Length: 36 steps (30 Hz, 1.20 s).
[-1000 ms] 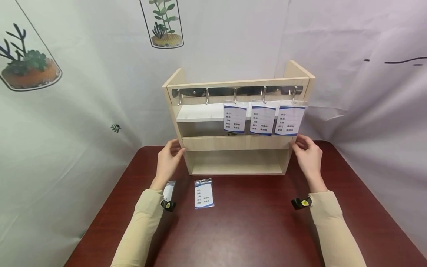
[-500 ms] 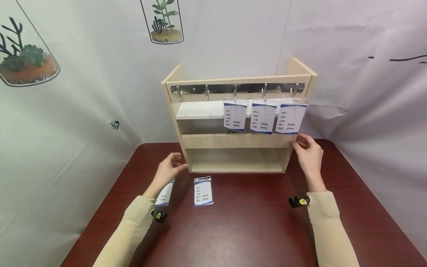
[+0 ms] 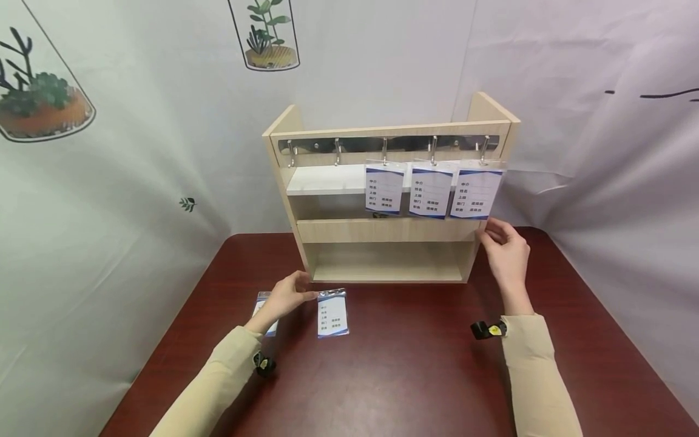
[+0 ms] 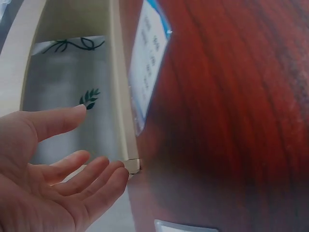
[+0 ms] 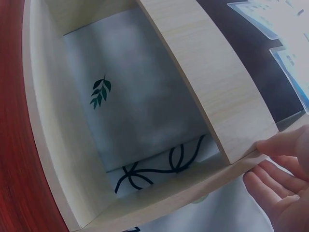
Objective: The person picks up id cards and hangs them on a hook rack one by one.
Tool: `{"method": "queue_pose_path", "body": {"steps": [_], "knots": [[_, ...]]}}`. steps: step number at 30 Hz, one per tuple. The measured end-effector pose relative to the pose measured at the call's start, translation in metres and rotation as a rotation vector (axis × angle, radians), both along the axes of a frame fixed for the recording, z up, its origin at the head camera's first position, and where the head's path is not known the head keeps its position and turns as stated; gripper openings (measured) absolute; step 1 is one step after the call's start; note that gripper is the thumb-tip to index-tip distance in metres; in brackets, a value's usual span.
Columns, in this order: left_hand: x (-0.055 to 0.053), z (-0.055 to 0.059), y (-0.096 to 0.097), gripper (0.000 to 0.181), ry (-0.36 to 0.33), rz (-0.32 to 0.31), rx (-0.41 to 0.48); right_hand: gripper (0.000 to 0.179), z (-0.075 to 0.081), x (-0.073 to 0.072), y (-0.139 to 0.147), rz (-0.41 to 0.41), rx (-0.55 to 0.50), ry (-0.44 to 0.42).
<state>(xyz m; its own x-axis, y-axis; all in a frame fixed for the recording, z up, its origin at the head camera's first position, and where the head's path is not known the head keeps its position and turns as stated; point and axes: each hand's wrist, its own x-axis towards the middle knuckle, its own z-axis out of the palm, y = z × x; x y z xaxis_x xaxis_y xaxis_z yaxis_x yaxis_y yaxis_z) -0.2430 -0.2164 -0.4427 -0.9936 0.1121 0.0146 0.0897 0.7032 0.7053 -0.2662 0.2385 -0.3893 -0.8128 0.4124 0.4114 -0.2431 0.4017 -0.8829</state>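
Note:
A light wooden shelf unit (image 3: 360, 231) stands at the back of the table. My right hand (image 3: 506, 252) grips its right side panel, the thumb at the front edge and the fingers round the outer side in the right wrist view. My left hand (image 3: 286, 295) hovers low by the unit's front left corner, fingers loosely bent and nothing between them. Its thumb tip is right at the top left of a clear-sleeved name badge (image 3: 332, 317) lying on the table. Another name badge (image 3: 262, 300) lies partly hidden under the left wrist.
Along the unit's top front runs a metal rail with several hooks (image 3: 337, 152). Three badges (image 3: 384, 193) hang from its right hooks; both left hooks are bare. A dark red table (image 3: 415, 364) carries everything, with a printed white cloth (image 3: 164, 121) behind.
My left hand has let go of the unit's left side and come down to the table, toward the nearer badge's top edge. The right hand keeps its hold on the right side.

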Motion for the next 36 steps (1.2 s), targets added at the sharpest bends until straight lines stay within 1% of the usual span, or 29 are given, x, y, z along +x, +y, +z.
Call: {"method": "queue_pose_path", "body": {"steps": [6, 9, 17, 22, 26, 30, 32, 36], "knots": [[0.000, -0.008, 0.002, 0.050, -0.018, -0.022, -0.013, 0.037, 0.000, -0.001, 0.000, -0.002, -0.001, 0.003], [-0.001, -0.009, 0.003, 0.050, -0.024, -0.033, -0.013, 0.037, 0.000, -0.002, 0.001, 0.000, 0.001, 0.003], [0.000, -0.017, 0.004, 0.050, -0.027, -0.033, -0.034, 0.037, 0.000, -0.002, 0.002, 0.017, -0.010, 0.006], [-0.002, -0.018, 0.005, 0.050, -0.015, -0.052, -0.038, 0.037, 0.000, -0.002, 0.003, 0.018, -0.023, 0.006], [-0.004, -0.019, 0.008, 0.055, -0.018, -0.073, -0.058, 0.037, -0.001, -0.003, 0.002, 0.016, -0.023, 0.011], [-0.005, -0.022, 0.010, 0.059, 0.007, -0.107, -0.106, 0.037, -0.002, -0.004, 0.002, 0.016, -0.029, 0.019], [-0.006, -0.022, 0.011, 0.058, 0.029, -0.132, -0.130, 0.037, -0.002, -0.003, 0.003, 0.013, -0.030, 0.016], [-0.007, -0.022, 0.013, 0.054, 0.050, -0.159, -0.151, 0.037, -0.003, -0.003, 0.004, 0.015, -0.029, 0.013]]}}
